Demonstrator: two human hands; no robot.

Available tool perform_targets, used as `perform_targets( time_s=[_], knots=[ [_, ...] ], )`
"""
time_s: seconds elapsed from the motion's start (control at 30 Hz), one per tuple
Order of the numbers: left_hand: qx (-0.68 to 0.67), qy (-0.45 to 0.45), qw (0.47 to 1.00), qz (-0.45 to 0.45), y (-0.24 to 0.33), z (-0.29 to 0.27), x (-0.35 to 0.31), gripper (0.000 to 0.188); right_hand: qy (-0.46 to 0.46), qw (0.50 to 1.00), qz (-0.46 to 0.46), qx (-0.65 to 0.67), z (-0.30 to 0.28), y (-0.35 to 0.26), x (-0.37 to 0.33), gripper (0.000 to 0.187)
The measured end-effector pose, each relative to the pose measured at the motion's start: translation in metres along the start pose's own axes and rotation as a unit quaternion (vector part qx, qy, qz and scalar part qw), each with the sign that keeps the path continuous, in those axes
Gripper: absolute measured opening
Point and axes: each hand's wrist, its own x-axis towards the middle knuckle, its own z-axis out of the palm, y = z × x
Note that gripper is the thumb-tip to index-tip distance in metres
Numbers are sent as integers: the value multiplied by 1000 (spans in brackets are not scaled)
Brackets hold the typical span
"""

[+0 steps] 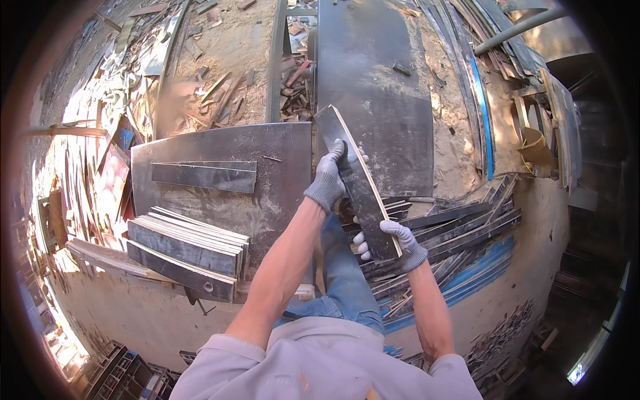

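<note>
Both my hands, in grey gloves, grip a long black-faced plywood strip (358,180) with a pale raw edge. It is held up at a slant in front of my body. My left hand (331,170) wraps round its left side near the far end. At the near end, my right hand (400,243) holds the right edge, fingers reaching underneath. Left of me, a dark table panel (280,220) carries a stack of similar strips (190,243) at its near edge. Farther back on that panel lie strips (203,177) with a narrow gap between them.
Loose black strips (453,233) and blue-edged strips (483,267) lie piled to my right. A long dark sheet (373,73) stretches away ahead. Wood offcuts (293,83) and sawdust cover the far area. A blue-edged board (481,120) runs along the right.
</note>
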Motion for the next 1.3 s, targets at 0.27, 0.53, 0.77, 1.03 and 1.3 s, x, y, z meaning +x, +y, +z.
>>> perform_targets(
  time_s=[0.27, 0.53, 0.77, 1.03, 1.3],
  knots=[
    [148, 190, 969, 50, 5, -2, 50, 34, 406, 577, 11, -708, 53, -8, 21, 104],
    [174, 186, 965, 69, 10, -7, 75, 40, 446, 527, -21, -723, 49, -10, 38, 65],
    [233, 210, 948, 52, 22, -10, 79, 40, 441, 520, 8, -732, 61, -14, 46, 69],
    [279, 207, 936, 52, 26, -14, 93, 49, 442, 530, 17, -724, 60, -17, 52, 73],
    [467, 177, 852, 156, 47, -29, 122, 50, 438, 560, 3, -703, 67, -29, 65, 77]
  ],
)
